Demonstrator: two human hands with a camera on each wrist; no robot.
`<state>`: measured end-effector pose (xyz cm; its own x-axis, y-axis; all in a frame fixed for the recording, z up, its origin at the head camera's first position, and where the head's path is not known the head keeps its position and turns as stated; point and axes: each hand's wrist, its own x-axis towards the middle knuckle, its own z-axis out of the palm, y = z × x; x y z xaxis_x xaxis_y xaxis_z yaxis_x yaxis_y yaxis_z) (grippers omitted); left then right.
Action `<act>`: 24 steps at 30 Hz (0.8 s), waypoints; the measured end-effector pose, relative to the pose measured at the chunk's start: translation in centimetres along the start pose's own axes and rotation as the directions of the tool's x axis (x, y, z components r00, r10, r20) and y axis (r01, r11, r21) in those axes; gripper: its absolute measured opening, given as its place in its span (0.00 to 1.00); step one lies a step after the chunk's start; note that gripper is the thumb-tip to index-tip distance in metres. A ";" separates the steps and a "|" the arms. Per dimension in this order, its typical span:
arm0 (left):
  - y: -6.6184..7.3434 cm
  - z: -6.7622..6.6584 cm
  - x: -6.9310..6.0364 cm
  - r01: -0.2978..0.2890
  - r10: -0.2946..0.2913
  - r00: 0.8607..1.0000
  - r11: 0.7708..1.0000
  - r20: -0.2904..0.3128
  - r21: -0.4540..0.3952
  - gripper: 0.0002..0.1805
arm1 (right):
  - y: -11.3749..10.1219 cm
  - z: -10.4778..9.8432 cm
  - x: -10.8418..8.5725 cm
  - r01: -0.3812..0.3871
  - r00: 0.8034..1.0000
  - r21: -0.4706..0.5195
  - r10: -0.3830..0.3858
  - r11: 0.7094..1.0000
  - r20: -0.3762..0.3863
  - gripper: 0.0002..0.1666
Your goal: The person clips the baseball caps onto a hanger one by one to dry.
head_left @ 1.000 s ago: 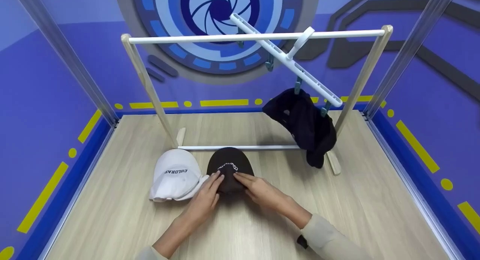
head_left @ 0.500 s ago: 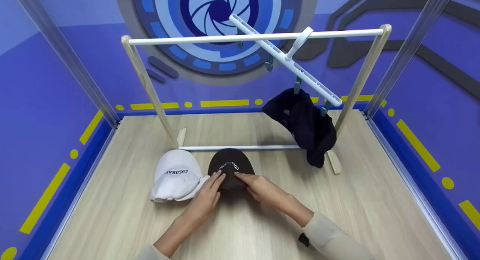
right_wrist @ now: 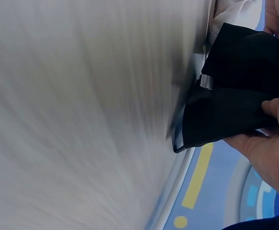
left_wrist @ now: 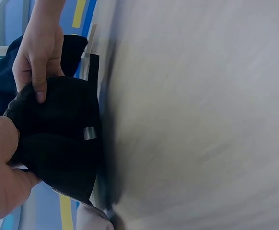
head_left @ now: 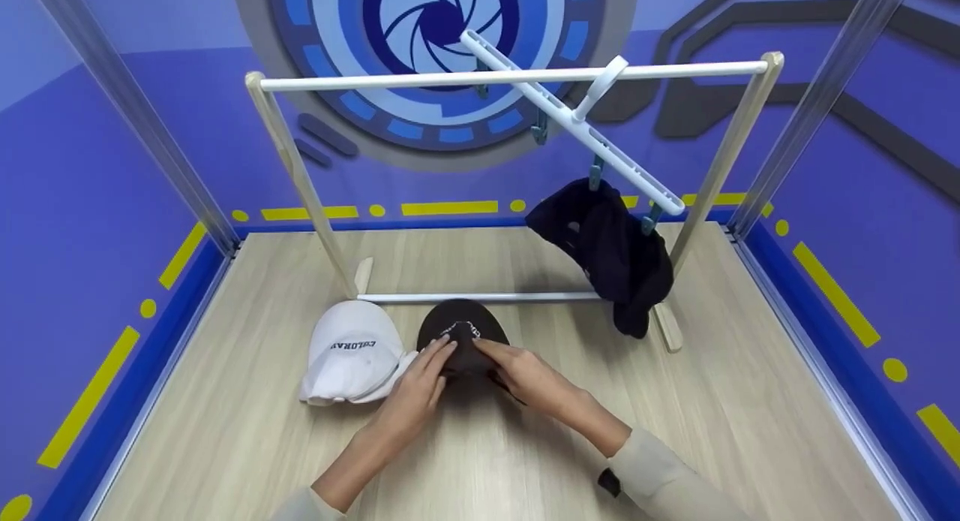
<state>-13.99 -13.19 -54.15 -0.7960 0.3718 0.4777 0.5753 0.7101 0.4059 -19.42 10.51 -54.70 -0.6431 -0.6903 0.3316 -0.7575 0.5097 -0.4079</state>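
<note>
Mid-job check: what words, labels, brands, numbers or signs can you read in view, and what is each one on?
"COLORA", in dark letters on the front of the white cap; any further lettering at its end is unclear.
Unreadable: white lettering on the dark cap between the hands, creased and too small.
No text can be made out on the hanging cap.
</note>
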 end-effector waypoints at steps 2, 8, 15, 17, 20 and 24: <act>0.2 -0.1 0.2 0.001 -0.001 1.000 1.000 -0.005 -0.020 0.26 | 0.0 -0.2 0.0 0.001 1.000 0.010 -0.001 1.000 -0.018 0.28; 0.5 0.2 0.7 -0.008 0.006 1.000 0.998 -0.019 -0.057 0.27 | -0.1 -0.8 -0.3 -0.038 0.998 0.045 0.040 0.998 -0.046 0.27; 0.7 0.1 1.1 -0.045 0.041 0.998 0.995 -0.054 -0.090 0.26 | 0.0 -1.1 -0.4 -0.045 0.997 0.076 0.050 0.996 -0.053 0.28; 0.7 0.1 1.2 -0.051 0.045 0.997 0.993 -0.060 -0.102 0.26 | 0.0 -1.2 -0.4 -0.047 0.997 0.083 0.051 0.995 -0.053 0.29; 0.7 0.1 1.2 -0.048 0.041 0.997 0.992 -0.058 -0.114 0.26 | 0.0 -1.2 -0.4 -0.043 0.997 0.077 0.048 0.996 -0.063 0.29; 0.8 -0.1 1.1 -0.051 0.043 0.997 0.990 -0.063 -0.133 0.27 | -0.2 -1.4 -0.2 -0.046 0.995 0.079 0.052 0.996 -0.087 0.29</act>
<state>-14.42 -12.24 -53.20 -0.7573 0.3633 0.5428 0.6348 0.6048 0.4809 -19.30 11.32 -53.53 -0.6893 -0.6151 0.3827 -0.7161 0.4984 -0.4886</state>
